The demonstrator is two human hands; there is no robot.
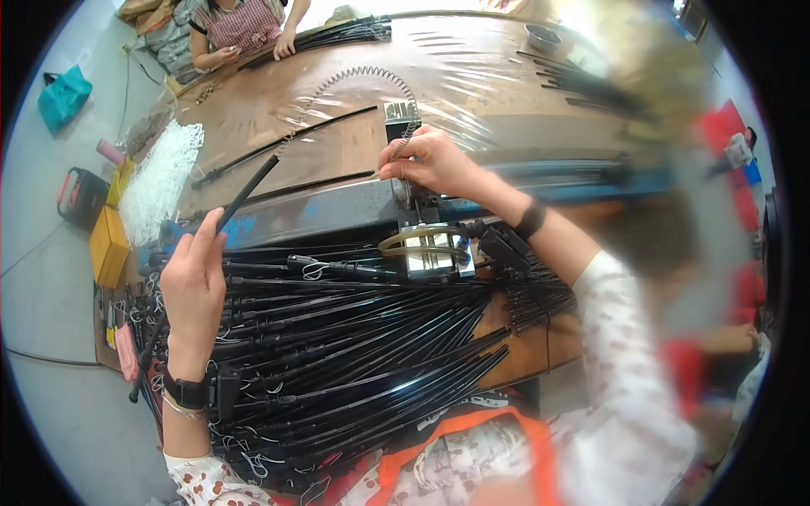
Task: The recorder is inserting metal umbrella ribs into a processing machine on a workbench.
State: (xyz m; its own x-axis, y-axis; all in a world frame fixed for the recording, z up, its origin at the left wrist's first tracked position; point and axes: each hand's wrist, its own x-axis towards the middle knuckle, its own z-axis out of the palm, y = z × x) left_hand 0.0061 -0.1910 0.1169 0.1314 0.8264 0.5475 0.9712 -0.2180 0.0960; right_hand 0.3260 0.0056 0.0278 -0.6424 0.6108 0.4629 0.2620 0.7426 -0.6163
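Spring (368,70), thin coiled metal wire, arches over brown desk (337,148) from tip of straight black tube (248,191); left hand (194,271) grip pinches tube, right hand (437,162) grip pinches coils.

Workshop, assembly type. Big table (506,126) loaded with black rods (363,371) in bulk, metal fixture (419,263) with tubing, heap of thin white pieces (164,185). Co-worker in checked apron (240,29) handling more rods opposite; stuffed sacks (164,42) piled at the wall.
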